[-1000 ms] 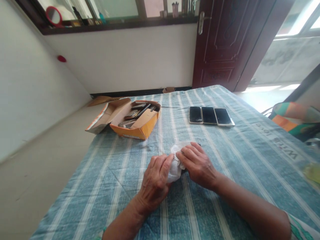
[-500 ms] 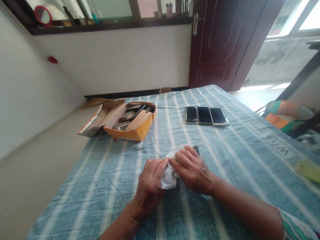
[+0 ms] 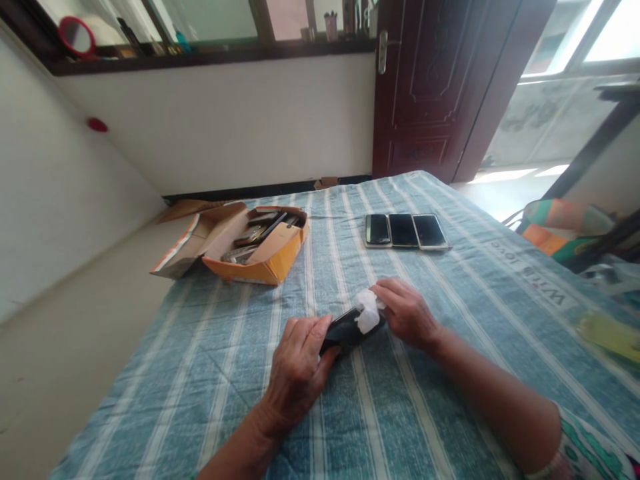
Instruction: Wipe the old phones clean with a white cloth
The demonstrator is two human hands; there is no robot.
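My left hand (image 3: 303, 363) grips the near-left end of a dark phone (image 3: 346, 335), its thumb below and fingers on the upper edge. At the phone's far-right end, my right hand (image 3: 407, 312) is closed on a crumpled white cloth (image 3: 369, 311), which lies against the phone's dark face. Three phones rest side by side farther back: a left one (image 3: 377, 230), a middle one (image 3: 403, 231) and a white-framed right one (image 3: 430, 231). Back left, an open orange box (image 3: 280, 260) holds several phones.
A blue striped cloth (image 3: 240, 373) covers the surface beneath everything. The box's raised lid (image 3: 187, 247) leans out to the left. Beyond the far edge are a white wall (image 3: 225, 127) and a dark red door (image 3: 430, 87). A yellow-green object (image 3: 607, 335) lies at the right.
My right hand has moved the cloth toward the phone's far-right end, away from my left hand. More of the phone's dark face now shows. The view has shifted slightly.
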